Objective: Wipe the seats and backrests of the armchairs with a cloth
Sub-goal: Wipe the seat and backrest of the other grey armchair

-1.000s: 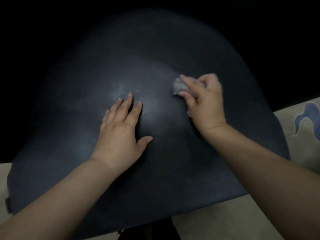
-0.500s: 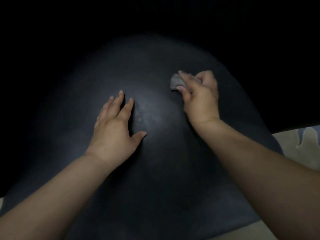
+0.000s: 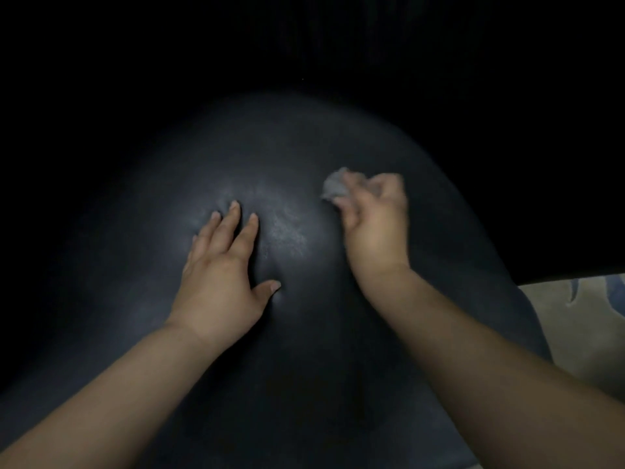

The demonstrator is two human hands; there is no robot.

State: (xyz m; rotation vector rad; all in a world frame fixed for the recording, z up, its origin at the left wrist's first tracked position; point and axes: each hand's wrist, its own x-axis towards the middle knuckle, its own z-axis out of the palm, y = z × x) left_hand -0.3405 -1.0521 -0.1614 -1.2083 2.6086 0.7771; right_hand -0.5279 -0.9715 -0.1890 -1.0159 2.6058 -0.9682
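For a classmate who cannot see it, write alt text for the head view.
A right hand wipes a dark seat with a bunched grey cloth, while the left hand presses flat beside it. A patterned rug shows at right.

dark leather-like seat (image 3: 304, 333), faint sheen; grey fabric cloth (image 3: 333, 188)

The left hand (image 3: 220, 286) lies flat with fingers straight and thumb spread, while the blurred right hand (image 3: 373, 218) is curled, both forearms reaching forward.
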